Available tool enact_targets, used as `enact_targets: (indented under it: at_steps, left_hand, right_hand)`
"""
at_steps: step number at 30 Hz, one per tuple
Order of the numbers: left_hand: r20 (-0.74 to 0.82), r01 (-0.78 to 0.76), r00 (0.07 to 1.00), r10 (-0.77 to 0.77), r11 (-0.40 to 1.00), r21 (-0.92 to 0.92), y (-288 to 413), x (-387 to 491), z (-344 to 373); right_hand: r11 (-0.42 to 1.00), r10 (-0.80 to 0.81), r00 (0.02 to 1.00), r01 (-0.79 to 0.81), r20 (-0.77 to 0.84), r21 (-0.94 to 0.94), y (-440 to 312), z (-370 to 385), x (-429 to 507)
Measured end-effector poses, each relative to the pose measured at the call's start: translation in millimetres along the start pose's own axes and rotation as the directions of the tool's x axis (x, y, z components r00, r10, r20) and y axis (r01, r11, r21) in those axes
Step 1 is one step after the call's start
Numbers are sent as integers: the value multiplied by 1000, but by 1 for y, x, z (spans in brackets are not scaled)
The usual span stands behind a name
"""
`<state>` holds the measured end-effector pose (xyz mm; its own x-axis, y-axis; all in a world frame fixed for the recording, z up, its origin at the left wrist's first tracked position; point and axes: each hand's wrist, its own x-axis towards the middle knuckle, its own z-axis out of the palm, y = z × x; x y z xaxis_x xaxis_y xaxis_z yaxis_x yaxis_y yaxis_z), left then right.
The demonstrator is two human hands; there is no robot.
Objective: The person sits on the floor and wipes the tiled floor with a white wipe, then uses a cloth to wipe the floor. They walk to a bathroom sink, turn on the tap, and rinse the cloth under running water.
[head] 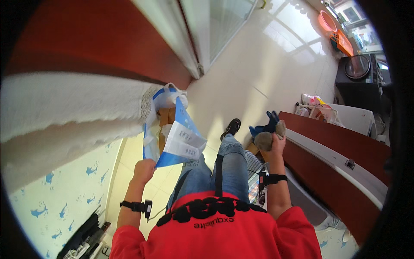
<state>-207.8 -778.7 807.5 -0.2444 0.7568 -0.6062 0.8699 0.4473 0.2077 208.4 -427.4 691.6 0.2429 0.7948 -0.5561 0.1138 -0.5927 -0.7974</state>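
My left hand [145,171] grips the near edge of a large blue-and-white bag [186,137] that bears printed writing. The bag gapes at the top, and brown and white contents [165,121] show inside. On the right, my right hand [278,145] is closed on a bundle of soft items: a rounded grey-beige fabric piece [264,141] and dark blue cloth [268,124] beyond it. What exactly these items are I cannot tell. The two hands are well apart, on either side of my legs.
A white curtain [71,106] hangs at the left beside a dark red door panel [97,42]. Red-brown wooden panels [330,174] stand close on my right. Farther off are a black front-loading machine [357,77], an orange basket [344,43], a pink basin [327,21] and a white rack [318,111].
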Motion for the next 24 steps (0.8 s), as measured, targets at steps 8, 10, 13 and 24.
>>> enact_targets:
  at_steps: [8, 10, 13, 24]
  left_hand:
    - [-93, -28, 995, 26, 999, -19, -60, -55, 17]
    - [-148, -46, 988, 41, 998, -31, -68, -66, 26]
    - [-164, 116, 978, -129, 990, -83, -75, -76, 44]
    - [-192, 441, 779, -597, 739, -509, -38, -176, 128]
  right_hand:
    - [945, 100, 985, -138, 142, 297, -50, 27, -112]
    - [954, 97, 969, -155, 226, 258, -50, 29, -124]
    - [954, 79, 946, -163, 315, 250, -34, 34, -129]
    - [982, 97, 935, -34, 341, -184, 27, 60, -113]
